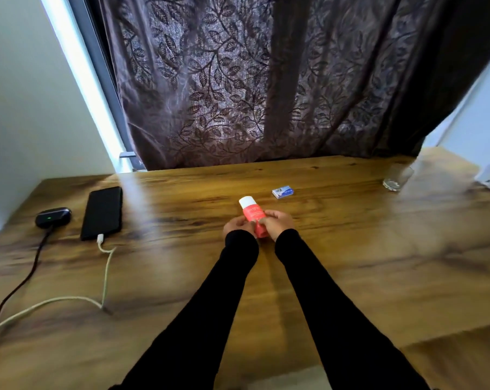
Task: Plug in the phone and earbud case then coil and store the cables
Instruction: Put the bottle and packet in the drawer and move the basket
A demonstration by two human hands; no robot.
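A dark curtain of thin cloth with a leaf pattern hangs behind a wide wooden table with strong brown grain. At the left side lies a flat black phone, with a white cable plugged in its near end. Just beside it is the rounded dark earbud case with a black cable. A clear glass stands far right. In the middle, left hand and right hand hold with curled fingers a red bottle with white cap. A small box lies behind.
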